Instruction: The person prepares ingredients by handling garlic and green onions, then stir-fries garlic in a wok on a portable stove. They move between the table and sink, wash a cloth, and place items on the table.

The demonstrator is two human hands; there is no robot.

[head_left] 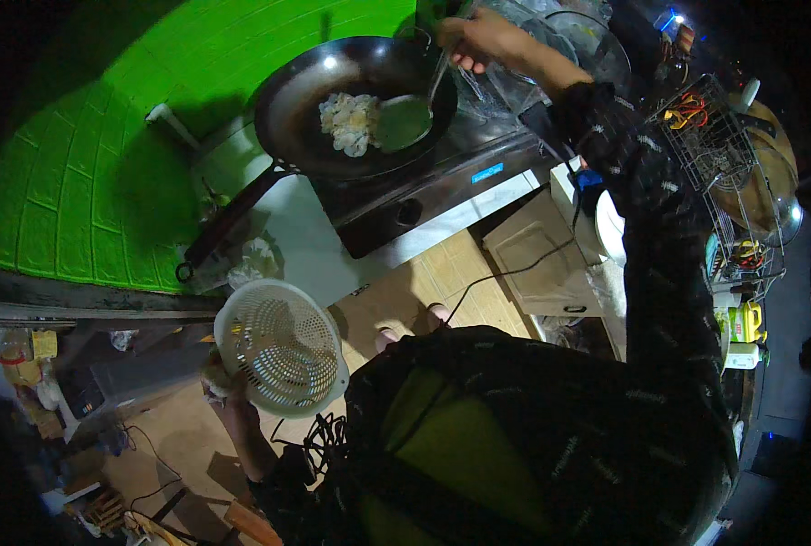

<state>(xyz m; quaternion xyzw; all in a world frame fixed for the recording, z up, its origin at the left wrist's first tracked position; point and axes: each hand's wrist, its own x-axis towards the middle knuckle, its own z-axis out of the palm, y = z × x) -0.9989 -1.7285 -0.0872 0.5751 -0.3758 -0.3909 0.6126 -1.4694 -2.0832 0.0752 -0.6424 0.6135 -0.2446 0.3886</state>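
My left hand point(226, 394) grips a white plastic colander point(282, 348) by its side; it is tilted, with no food plainly visible in it. At the top of the view, my right hand point(472, 42) is closed around the handle of a metal wok spatula point(405, 124). The spatula's blade lies in a dark wok point(296, 75), touching or just beside a clump of pale, translucent sliced food point(349, 124). Beneath the wok is a gas stove point(409, 213) with a round knob. The wok's long black handle point(231, 222) points toward the lower left.
Green brick-patterned wall panels point(71, 184) stand behind the white counter point(310, 256). A crumpled plastic bag point(252, 263) lies near the colander. At right are a wire rack point(709, 136) and a yellow bottle point(747, 322). A black cable point(508, 273) hangs before the cabinet point(538, 252).
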